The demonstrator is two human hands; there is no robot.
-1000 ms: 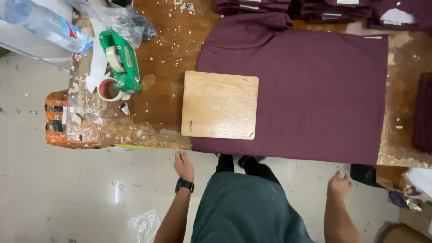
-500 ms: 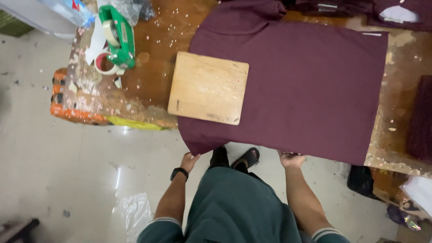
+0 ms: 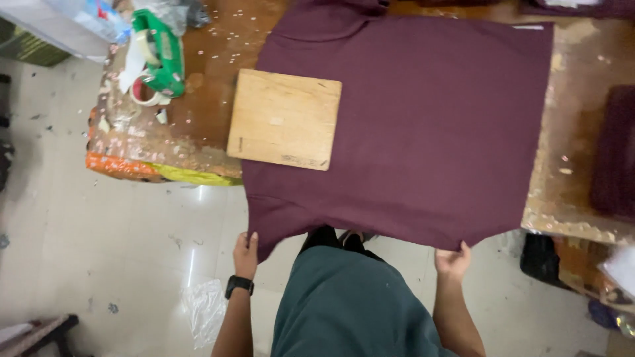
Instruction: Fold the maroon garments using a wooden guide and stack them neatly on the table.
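A maroon garment (image 3: 423, 125) lies spread flat across the desk (image 3: 198, 125), filling the centre and upper right of the frame, its lower hem hanging past the desk's near edge. The left hand (image 3: 246, 254), at lower centre-left, has its grip pinched closed on the hem's left corner; the right hand (image 3: 453, 260), at lower right of centre, pinches the right corner, so the cloth is held taut and even. A square wooden board (image 3: 284, 119) rests on the garment's left part, seemingly weighing it down. A green tape dispenser (image 3: 159, 53) sits at upper left, apart from the cloth.
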